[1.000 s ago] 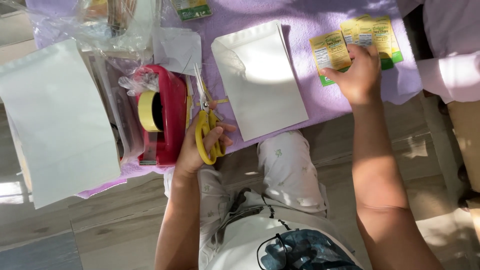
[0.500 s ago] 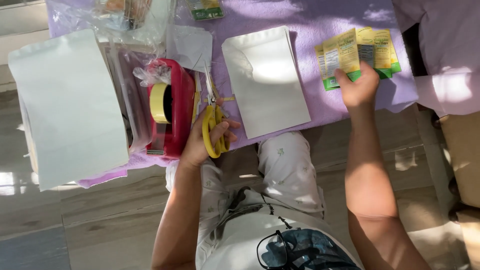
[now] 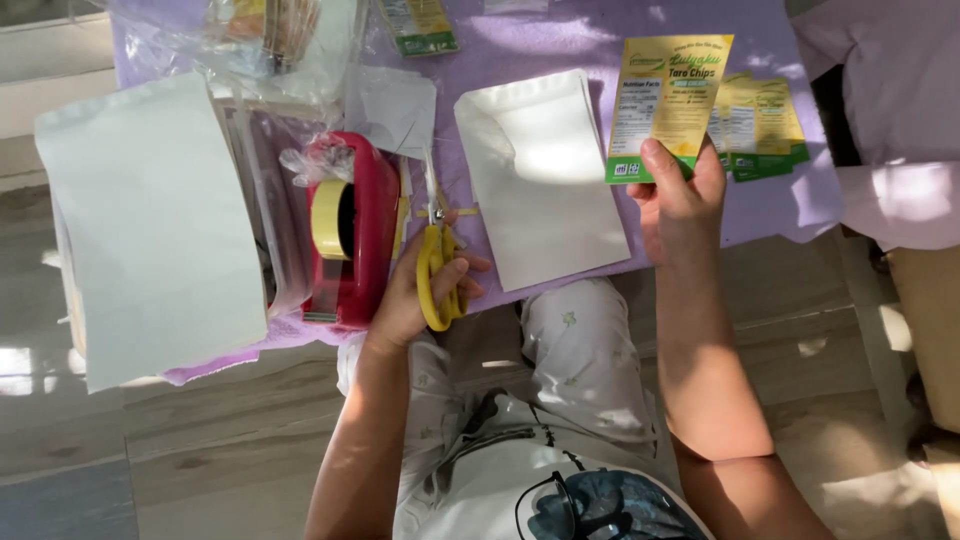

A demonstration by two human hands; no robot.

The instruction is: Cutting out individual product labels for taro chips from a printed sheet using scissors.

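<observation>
Beside the white pouch (image 3: 545,180) lying flat on the purple cloth (image 3: 770,215), the right hand (image 3: 682,200) pinches 1 yellow-green label (image 3: 668,95) by its lower edge, while the left hand (image 3: 420,295), at the near table edge, grips yellow-handled scissors (image 3: 438,265) just beside the red tape dispenser (image 3: 350,230).

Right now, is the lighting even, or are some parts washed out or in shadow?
Head view: uneven. Sun patches bleach the white pouch and purple cloth; the yellow label in the right hand stays readable; the left hand on the yellow scissors lies in softer shade.
</observation>
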